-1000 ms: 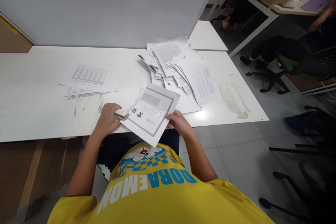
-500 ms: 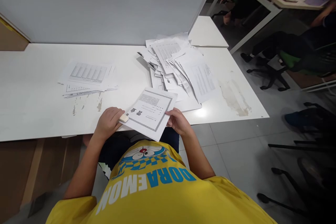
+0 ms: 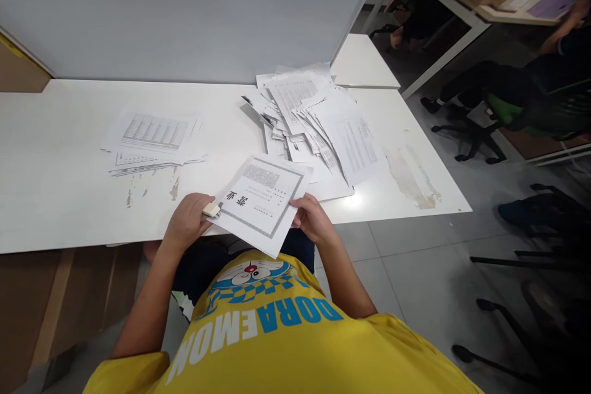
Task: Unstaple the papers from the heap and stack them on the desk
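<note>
A printed sheet [image 3: 258, 225] with a decorative border and large characters is held at a tilt over the table's front edge; whether more sheets lie under it I cannot tell. My right hand [image 3: 311, 218] pinches its right edge between thumb and fingers. At the sheet's left corner, my left hand [image 3: 188, 220] is closed around a small cream-coloured tool [image 3: 211, 209] with a grey metal tip. That tip lies at the corner of the paper. The left thumb is mostly hidden.
A messy heap of papers [image 3: 295, 98] lies behind the sheet to the right. To the left is a smaller stack of printed papers [image 3: 154, 132] on the white table [image 3: 60, 197]. A grey partition [image 3: 184, 12] rises behind. Office chairs [image 3: 471, 135] and a seated person are at the right.
My left hand and the cream-coloured tool have shifted slightly left, while the sheet has come a little nearer to me. My right hand keeps its pinch.
</note>
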Available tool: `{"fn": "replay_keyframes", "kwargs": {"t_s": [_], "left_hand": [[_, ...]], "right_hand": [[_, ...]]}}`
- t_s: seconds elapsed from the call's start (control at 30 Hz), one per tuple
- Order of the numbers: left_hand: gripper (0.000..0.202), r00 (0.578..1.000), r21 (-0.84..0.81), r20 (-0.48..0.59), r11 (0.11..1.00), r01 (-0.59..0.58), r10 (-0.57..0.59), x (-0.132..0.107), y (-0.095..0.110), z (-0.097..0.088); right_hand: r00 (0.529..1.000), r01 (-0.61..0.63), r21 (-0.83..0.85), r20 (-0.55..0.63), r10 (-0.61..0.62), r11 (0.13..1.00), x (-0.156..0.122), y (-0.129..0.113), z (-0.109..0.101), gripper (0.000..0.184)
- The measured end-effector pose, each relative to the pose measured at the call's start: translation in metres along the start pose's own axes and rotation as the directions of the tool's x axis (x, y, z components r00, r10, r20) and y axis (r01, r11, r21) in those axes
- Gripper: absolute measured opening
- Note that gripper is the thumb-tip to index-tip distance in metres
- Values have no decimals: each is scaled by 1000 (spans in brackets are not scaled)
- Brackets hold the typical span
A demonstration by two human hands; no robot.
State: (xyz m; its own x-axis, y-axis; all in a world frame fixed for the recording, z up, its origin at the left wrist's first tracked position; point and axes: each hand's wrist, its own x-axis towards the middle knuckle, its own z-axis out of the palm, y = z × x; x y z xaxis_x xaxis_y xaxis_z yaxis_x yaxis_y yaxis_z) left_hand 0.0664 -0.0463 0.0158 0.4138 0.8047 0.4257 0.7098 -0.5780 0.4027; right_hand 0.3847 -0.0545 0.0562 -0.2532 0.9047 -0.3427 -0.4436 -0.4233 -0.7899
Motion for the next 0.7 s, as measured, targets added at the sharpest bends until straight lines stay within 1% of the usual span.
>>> {"fn": "replay_keyframes", "kwargs": {"t_s": [0.07,0.13,0.23,0.3,0.33,0.4,0.43,0.47,0.5,0.53,0.57,0.6,0.63,0.7], "left_hand": [[34,999,12,-49,1000,-3,4,-1,-1,1],[33,996,46,-84,998,-32,36,-2,-2,3],[33,980,107,-124,984,-141,154,-2,-2,5],[34,968,146,-148,973,-181,202,-3,-3,7],[34,964,169,-169,970,-176,204,-5,-4,8],[34,942,214,-280,969,-127,185,-10,-7,9],[34,917,231,-359,968,-96,176,-14,-9,10],[36,882,242,-439,968,-67,171,-18,-11,11],[37,845,247,-507,968,-44,168,-22,-14,13],[38,814,248,-556,968,-28,166,-26,-17,14],[40,797,250,-582,968,-14,162,-30,-19,16],[40,794,253,-587,967,-4,157,-33,-21,19],[40,800,255,-582,967,9,147,-36,-23,21],[37,831,257,-545,966,40,111,-42,-27,25]], "right_hand": [[1000,12,-11,-16,-13,1000,-3,-3,4,17],[1000,18,-25,-20,-19,1000,-5,-5,7,16],[999,25,-42,-18,-26,999,-8,-6,7,16],[999,36,-59,-31,-38,998,-9,-7,2,17],[996,65,-61,-61,-68,996,-8,-8,-1,18],[971,175,-50,-159,-180,983,-1,-13,-5,23],[945,249,-39,-210,-252,968,4,-17,-4,27],[915,322,-27,-246,-319,946,12,-21,1,32],[891,383,-15,-258,-374,924,22,-24,9,37],[878,424,-3,-245,-412,906,34,-26,21,40],[876,446,12,-212,-433,895,48,-27,36,42],[883,449,31,-172,-437,893,63,-25,55,41],[906,417,48,-108,-410,908,79,-20,76,37],[954,299,72,8,-300,952,110,-3,121,29]]}}
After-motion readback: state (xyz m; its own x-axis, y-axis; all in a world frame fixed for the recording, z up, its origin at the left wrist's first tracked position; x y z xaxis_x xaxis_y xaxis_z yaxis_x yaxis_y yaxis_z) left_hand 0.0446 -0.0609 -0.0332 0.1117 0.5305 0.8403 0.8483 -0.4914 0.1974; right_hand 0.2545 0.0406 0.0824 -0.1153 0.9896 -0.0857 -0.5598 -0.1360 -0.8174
